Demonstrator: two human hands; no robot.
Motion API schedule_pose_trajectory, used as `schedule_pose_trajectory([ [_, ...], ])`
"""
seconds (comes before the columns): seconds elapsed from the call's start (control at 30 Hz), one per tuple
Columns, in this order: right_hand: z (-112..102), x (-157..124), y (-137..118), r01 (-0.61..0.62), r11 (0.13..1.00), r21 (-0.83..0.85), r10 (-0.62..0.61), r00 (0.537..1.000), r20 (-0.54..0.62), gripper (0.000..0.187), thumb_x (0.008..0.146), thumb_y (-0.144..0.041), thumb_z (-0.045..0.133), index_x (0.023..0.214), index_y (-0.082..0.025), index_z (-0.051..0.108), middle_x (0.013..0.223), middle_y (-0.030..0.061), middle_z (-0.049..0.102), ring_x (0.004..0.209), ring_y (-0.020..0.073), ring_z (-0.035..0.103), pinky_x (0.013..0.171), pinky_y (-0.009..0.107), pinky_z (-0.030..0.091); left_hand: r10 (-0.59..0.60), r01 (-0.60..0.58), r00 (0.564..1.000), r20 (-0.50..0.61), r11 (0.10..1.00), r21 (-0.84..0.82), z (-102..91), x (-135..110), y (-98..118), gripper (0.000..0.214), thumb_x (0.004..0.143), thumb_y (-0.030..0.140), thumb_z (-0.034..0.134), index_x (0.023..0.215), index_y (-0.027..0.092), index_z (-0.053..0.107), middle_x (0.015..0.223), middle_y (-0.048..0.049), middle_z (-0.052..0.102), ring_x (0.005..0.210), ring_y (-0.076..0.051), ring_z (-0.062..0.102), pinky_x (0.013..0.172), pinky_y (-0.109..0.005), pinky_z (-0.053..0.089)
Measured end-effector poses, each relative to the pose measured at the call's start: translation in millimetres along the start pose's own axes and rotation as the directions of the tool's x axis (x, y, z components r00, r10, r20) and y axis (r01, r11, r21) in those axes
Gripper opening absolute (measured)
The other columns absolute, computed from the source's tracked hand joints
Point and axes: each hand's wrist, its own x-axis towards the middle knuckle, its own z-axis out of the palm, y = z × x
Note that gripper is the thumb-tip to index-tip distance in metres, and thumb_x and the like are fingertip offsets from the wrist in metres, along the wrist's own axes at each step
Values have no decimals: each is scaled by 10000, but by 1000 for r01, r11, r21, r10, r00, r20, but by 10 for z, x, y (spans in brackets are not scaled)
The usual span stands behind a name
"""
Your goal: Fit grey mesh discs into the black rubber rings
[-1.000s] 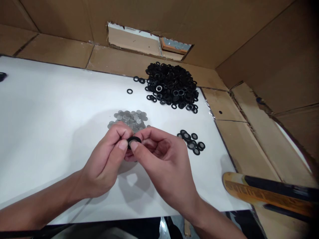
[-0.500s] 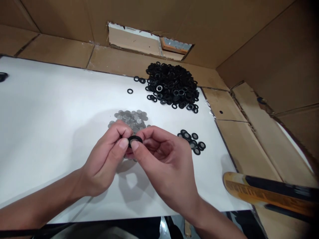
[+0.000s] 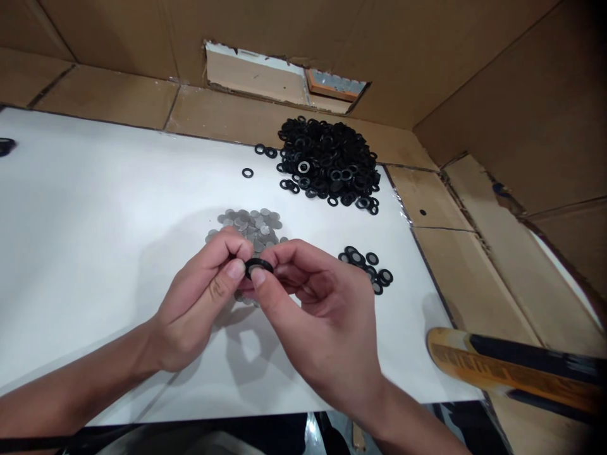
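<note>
Both hands meet over the white sheet around one black rubber ring (image 3: 263, 263) with a grey mesh disc in its middle. My left hand (image 3: 203, 297) pinches the ring's left edge between thumb and curled fingers. From the other side my right hand (image 3: 327, 316) grips it, the thumb pressing on the grey disc inside. Just behind the hands lies a heap of thin grey discs (image 3: 256, 221), partly hidden by the fingers. To the right of my right hand rests a small group of black rings with grey discs in them (image 3: 372, 259).
A large pile of black rings (image 3: 327, 158) lies at the back right, with a few loose rings (image 3: 247, 172) beside it. Cardboard walls (image 3: 502, 95) enclose the white work surface (image 3: 95, 221). A yellow and black object (image 3: 474, 354) juts in from the right.
My right hand has shifted very slightly to the right and its thumb has moved a little on the disc. Both hands keep hold of the ring.
</note>
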Motion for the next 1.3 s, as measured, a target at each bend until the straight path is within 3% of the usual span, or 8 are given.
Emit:
schedule_pose_trajectory([
  [0.47,-2,-37,43,92,991,-94,-96,994,-43,101,887,-138,700,831,-213,664,730,-34,721,655,119,704,653,207,614,179,-169,983,-32,965,200,-8,13,-47,81,1079,240,514,1018,240,567,940,-30,541,833,-180,533,707,-323,469],
  [0.6,-25,3,30,37,995,-92,-39,999,-29,84,858,-158,751,836,-216,694,758,-30,753,683,136,733,662,220,633,53,-34,993,-101,984,174,3,34,-42,177,1099,300,492,952,248,575,880,-15,525,769,-176,493,674,-321,446],
  [0.7,-48,29,7,0,999,-40,0,1000,0,38,876,-196,754,856,-208,725,797,-9,780,718,153,756,699,246,651,-95,92,991,-99,995,-27,-5,64,-30,211,1096,306,500,935,251,624,856,-14,533,772,-178,490,684,-320,448],
  [0.77,-78,43,-1,10,1000,-15,-10,1000,19,30,925,-208,710,925,-208,739,857,12,792,758,169,765,725,279,658,-177,162,982,-64,967,-199,-19,91,-17,225,1080,306,529,916,238,666,871,-29,546,803,-183,502,706,-317,464],
  [0.87,-140,74,10,104,992,-67,-103,994,17,165,956,-189,691,1105,-235,742,968,27,772,846,183,756,764,303,654,-285,272,958,27,876,-398,-29,132,5,239,1042,295,568,875,198,710,868,-54,539,806,-188,497,739,-323,489],
  [0.93,-179,104,30,149,981,-121,-145,989,39,149,964,-202,703,1092,-252,761,1002,30,736,838,173,732,733,291,647,-346,354,932,108,807,-473,-23,153,12,241,1013,315,593,852,183,714,833,-56,510,782,-194,487,748,-345,509],
  [1.07,-219,148,71,121,988,-95,-113,989,90,93,988,-244,689,918,-231,750,967,28,683,732,144,662,589,252,620,-391,441,896,211,725,-529,-6,167,4,201,961,330,632,831,191,697,811,-38,432,750,-190,448,752,-366,532],
  [1.3,-228,154,92,10,1000,-19,-7,981,195,92,956,-336,738,957,-247,759,980,37,613,765,160,600,499,233,579,-391,507,862,324,687,-521,10,176,16,207,935,339,620,774,211,641,780,-44,390,721,-204,429,709,-405,552],
])
